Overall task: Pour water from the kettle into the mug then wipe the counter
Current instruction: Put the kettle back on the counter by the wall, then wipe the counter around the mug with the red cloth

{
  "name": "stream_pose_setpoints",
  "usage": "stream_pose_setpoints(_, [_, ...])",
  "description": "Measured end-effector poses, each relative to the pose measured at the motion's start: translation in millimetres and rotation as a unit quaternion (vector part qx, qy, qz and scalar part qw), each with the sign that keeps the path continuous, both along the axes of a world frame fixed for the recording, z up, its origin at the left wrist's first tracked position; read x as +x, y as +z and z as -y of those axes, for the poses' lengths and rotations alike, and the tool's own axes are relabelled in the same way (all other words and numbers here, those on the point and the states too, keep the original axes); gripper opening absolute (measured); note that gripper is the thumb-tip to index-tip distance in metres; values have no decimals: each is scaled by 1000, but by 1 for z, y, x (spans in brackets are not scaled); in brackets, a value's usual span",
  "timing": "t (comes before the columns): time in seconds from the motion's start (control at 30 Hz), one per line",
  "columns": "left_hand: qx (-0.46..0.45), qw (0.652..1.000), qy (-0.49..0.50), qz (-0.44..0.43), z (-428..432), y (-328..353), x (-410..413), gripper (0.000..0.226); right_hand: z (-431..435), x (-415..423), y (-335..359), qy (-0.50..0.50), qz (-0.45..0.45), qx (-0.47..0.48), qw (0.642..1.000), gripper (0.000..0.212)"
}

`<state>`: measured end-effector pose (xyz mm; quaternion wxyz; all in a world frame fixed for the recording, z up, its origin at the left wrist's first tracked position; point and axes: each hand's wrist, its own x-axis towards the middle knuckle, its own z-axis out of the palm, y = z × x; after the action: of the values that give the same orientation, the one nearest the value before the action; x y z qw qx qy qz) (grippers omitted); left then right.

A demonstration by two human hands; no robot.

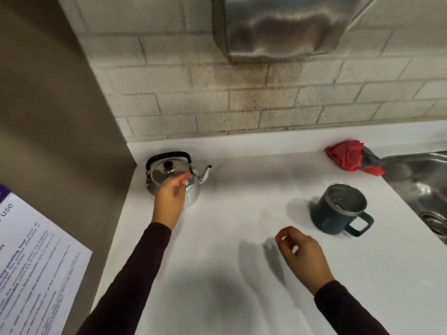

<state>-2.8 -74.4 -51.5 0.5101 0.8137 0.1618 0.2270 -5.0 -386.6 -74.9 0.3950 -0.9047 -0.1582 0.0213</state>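
Observation:
A shiny steel kettle [167, 174] with a black handle stands at the back left of the white counter [242, 213], spout pointing right. My left hand [170, 201] hovers in front of it, fingers apart, holding nothing. A dark mug [338, 210] with a metal rim stands upright at the right, handle toward me. My right hand [303, 256] floats over the counter just left of and below the mug, fingers loosely curled and empty. A red and grey cloth [348, 157] lies bunched at the back right.
A steel sink [420, 180] sits at the right edge, the cloth next to its corner. A brown side wall [60, 141] with a printed notice [36, 262] bounds the left. A metal dispenser [278, 25] hangs on the brick wall above.

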Motion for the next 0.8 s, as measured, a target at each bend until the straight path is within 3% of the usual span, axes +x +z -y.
stream_pose_setpoints(0.17, [-72,995,-72,-6,89,-16,-35,39,36,-13,-3,-32,-27,-9,999,11])
stream_pose_setpoints(0.3, [-111,984,-133,-32,161,-27,-41,30,79,-16,-7,-75,-35,-4,997,11])
stream_pose_setpoints(0.47, [-105,974,-196,-43,239,-35,-30,29,133,0,-11,-122,-41,22,991,17])
stream_pose_setpoints(0.8, [-108,979,-141,-98,363,-62,12,39,250,100,-20,-93,-38,70,993,14])
